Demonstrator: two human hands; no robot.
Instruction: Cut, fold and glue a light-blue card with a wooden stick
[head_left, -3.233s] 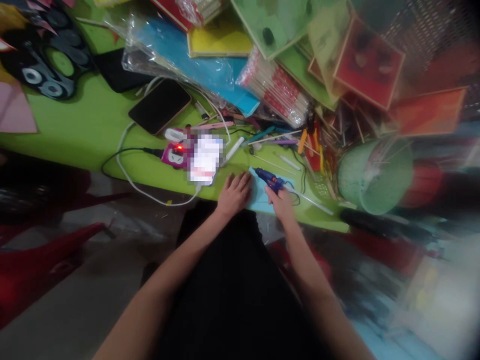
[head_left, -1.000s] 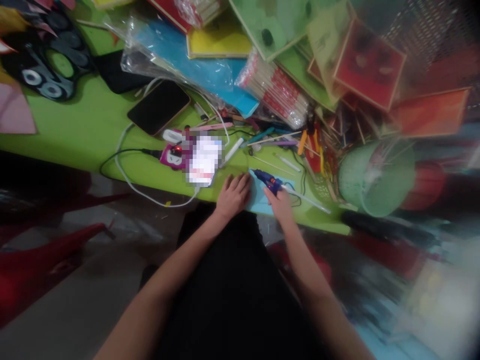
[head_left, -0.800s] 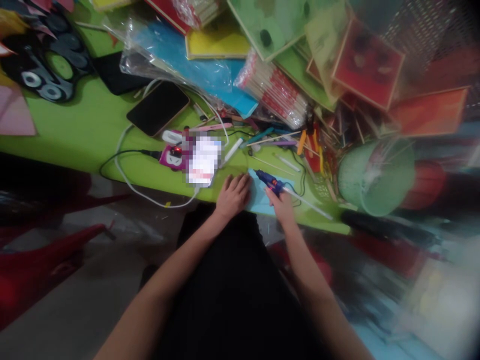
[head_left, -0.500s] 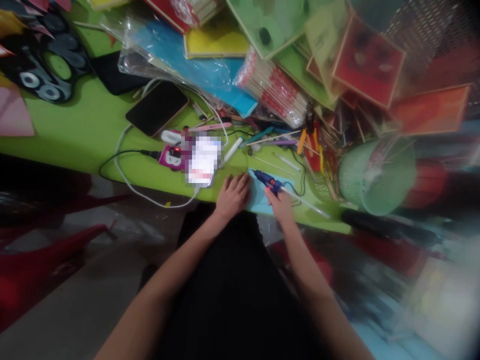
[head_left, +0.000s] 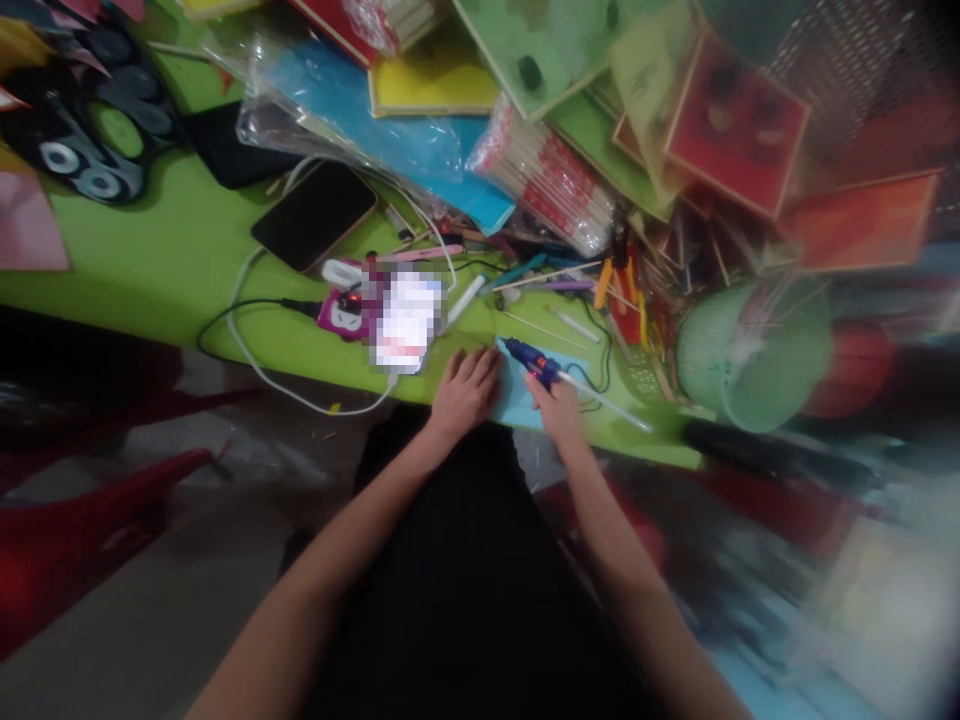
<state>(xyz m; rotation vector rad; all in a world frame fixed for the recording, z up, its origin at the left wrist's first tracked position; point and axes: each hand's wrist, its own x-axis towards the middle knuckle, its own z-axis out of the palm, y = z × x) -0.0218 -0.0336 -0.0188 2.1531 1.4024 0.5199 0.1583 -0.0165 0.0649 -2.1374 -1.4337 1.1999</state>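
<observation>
My right hand (head_left: 556, 405) is closed round a blue hot glue gun (head_left: 531, 360), whose nozzle points left over a light blue sheet of paper (head_left: 516, 392) at the near edge of the green table (head_left: 157, 270). A clear glue stick (head_left: 604, 403) pokes out of the gun's back toward the right. My left hand (head_left: 466, 388) lies flat with its fingers stretched out, pressing on the left side of the blue sheet.
A phone (head_left: 313, 213), a pink gadget with a red light (head_left: 343, 310) and white and black cables (head_left: 247, 330) lie to the left. Packets of sticks (head_left: 551, 180), coloured sheets and frames (head_left: 739, 125) pile up behind. A green basket (head_left: 754, 350) stands right.
The glue gun and my right hand have shifted a little to the left over the blue sheet. My left hand stays flat in the same place.
</observation>
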